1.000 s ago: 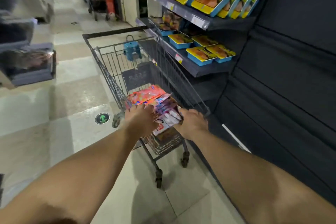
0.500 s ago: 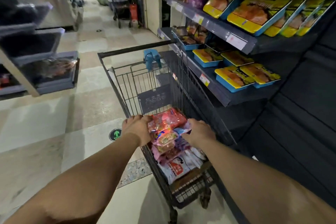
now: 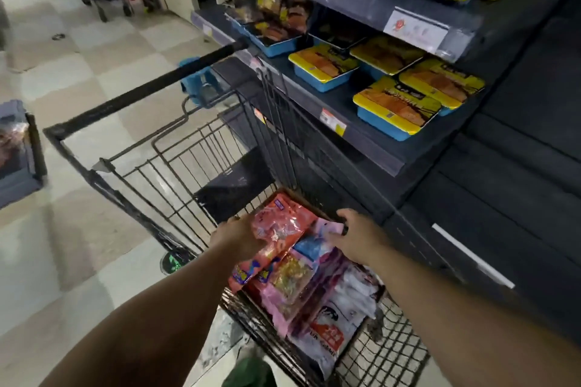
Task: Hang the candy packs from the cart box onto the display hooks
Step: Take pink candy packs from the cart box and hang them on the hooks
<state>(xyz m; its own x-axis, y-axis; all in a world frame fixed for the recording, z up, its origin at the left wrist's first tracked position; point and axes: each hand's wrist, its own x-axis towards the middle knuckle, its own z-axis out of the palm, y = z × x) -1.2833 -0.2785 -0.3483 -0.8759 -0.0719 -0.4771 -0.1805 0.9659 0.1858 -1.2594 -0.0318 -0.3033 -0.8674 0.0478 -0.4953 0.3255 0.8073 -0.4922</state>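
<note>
Both hands' grip (image 3: 242, 234) (image 3: 358, 234) holds candy packs (image 3: 283, 229) lengthwise along cart (image 3: 132, 97).

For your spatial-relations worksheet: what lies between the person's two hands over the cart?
In the head view, a stack of candy packs fills the gap: the left hand holds its left side, the right hand its right.

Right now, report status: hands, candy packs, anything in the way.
Left hand grips the red candy packs; right hand on the pink pack. Packs in the cart, none hung. No display hooks in view; noodle trays shelved alongside.
</note>
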